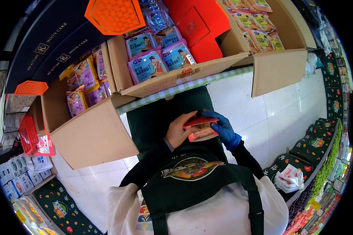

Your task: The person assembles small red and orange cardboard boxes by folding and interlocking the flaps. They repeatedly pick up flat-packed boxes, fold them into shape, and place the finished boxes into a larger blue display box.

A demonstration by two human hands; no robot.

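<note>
Largest first: the middle brown cardboard carton [219, 65] stands on the desk edged with green-and-white checked cloth [184, 87], holding loose square blue-and-pink plastic packets [147, 66] and, at its right inside, a big flat red card box [198, 23]. Just left of that carton is a second open cardboard carton [92, 133] of purple-and-yellow packets; just right of it, a third [278, 72] with yellow-and-pink ones. On your side of the middle carton, clear of its front wall and over your dark green cloth apron [168, 113], you have the small red card box [200, 122] up in the air. As far as can be judged, the small red card box is in hand but not finished: its upper flap stands open, tan contents [202, 133] show inside, and it is neither closed nor set down. Both forearms come up from below with elbows out and wrists turned inward, so your hands face each other. Your bare left hand [182, 129] curls round its left end, fingers at the flap; your blue-gloved right hand [224, 130] pinches its right end, thumb in front.
</note>
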